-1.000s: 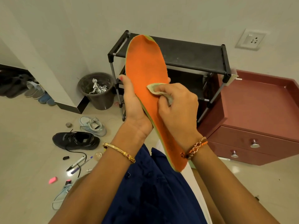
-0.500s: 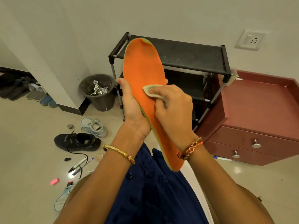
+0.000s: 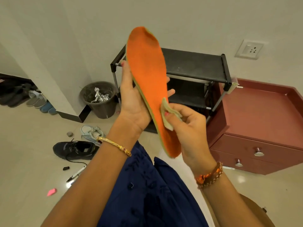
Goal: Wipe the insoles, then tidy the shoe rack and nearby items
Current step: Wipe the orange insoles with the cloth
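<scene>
Your left hand (image 3: 134, 102) grips the orange insole (image 3: 148, 82) from behind, fingers wrapped round its far edge, holding it upright in front of the black shoe rack (image 3: 195, 66). Compared with half a second ago you have lifted the insole: its toe end now stands above the rack's top shelf against the wall, where before it only reached the shelf. Your right hand (image 3: 190, 126) pinches the pale cloth (image 3: 168, 114) between thumb and fingertips. It has slid down from the middle of the insole toward the heel half, and the cloth now touches the orange face near its right edge. A second ago that hand lay knuckles-up over the cloth; now it is turned so the palm side shows and the cloth sticks out.

On the floor to your left lie a black sneaker (image 3: 75, 149) and a light blue shoe (image 3: 91, 133), just beside each other, with pens (image 3: 76, 174) and a pink eraser (image 3: 51, 192) nearer you. A dark bin (image 3: 100, 99) holding crumpled foil stands left of the rack. A maroon drawer unit (image 3: 255, 128) stands right of the rack, close against it.
</scene>
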